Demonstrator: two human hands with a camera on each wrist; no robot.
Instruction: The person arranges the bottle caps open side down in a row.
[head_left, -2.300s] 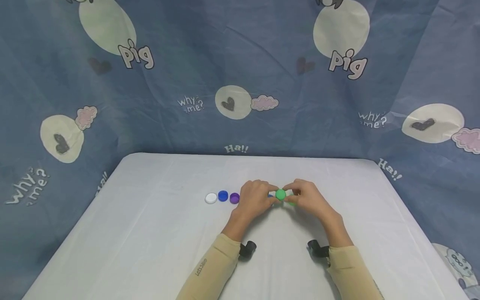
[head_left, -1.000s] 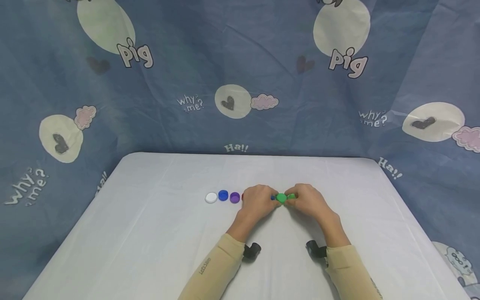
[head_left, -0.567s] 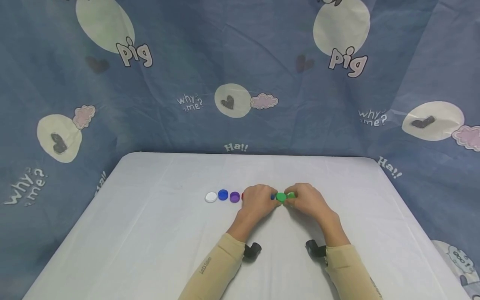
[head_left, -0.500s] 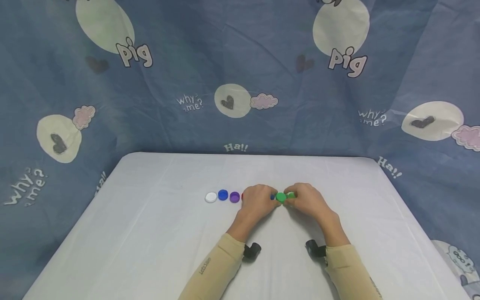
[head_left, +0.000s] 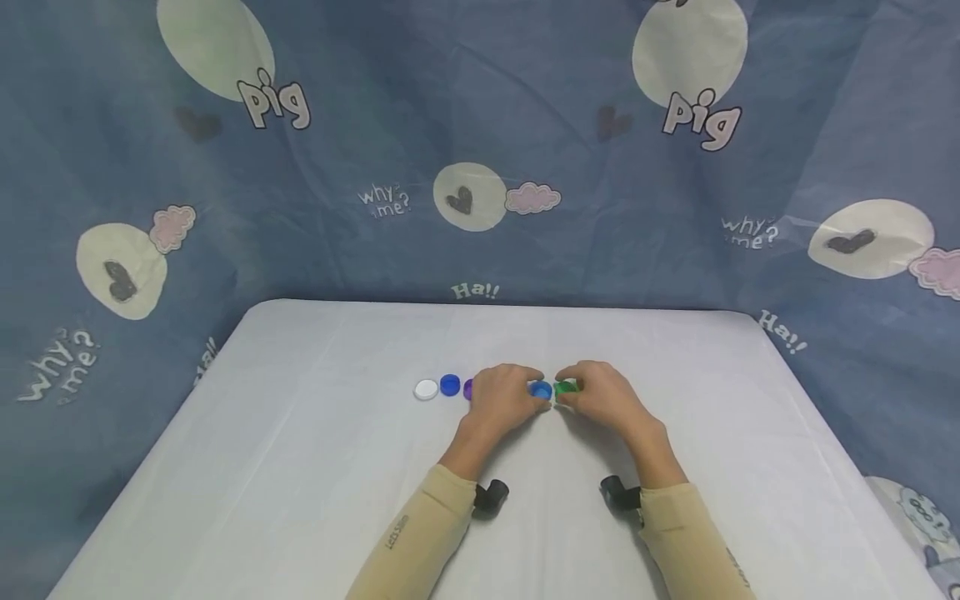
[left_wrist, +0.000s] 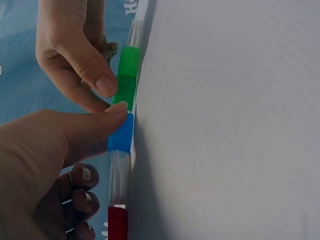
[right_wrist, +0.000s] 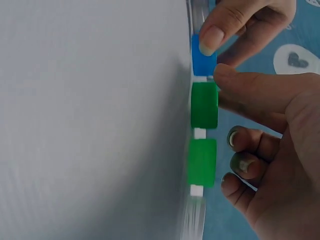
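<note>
Round bottle caps stand in a row on the table. My left hand (head_left: pixel 502 398) is at the blue cap (head_left: pixel 541 389), thumb in front and index finger behind, apart from each other. To its right is a dark green cap (head_left: pixel 566 389), with the thumb and index finger of my right hand (head_left: pixel 603 397) spread around its left side. In the right wrist view a lighter green cap (right_wrist: pixel 201 162) stands beside the dark green one; the right hand hides it from the head view. A clear piece (left_wrist: pixel 119 177) and a red cap (left_wrist: pixel 117 222) show in the left wrist view.
Left of the hands, the row continues with a white cap (head_left: pixel 426 389), a darker blue cap (head_left: pixel 450 384) and a partly covered purple cap (head_left: pixel 468 388). Another clear piece (right_wrist: pixel 194 220) stands beyond the lighter green cap. A white cloth covers the table (head_left: pixel 300 467); a patterned blue curtain (head_left: pixel 337 267) hangs behind.
The dark green cap has been lowered into the row between the blue and lighter green caps. Since then my left hand has shifted left, uncovering the blue cap; my right hand has shifted slightly left.
</note>
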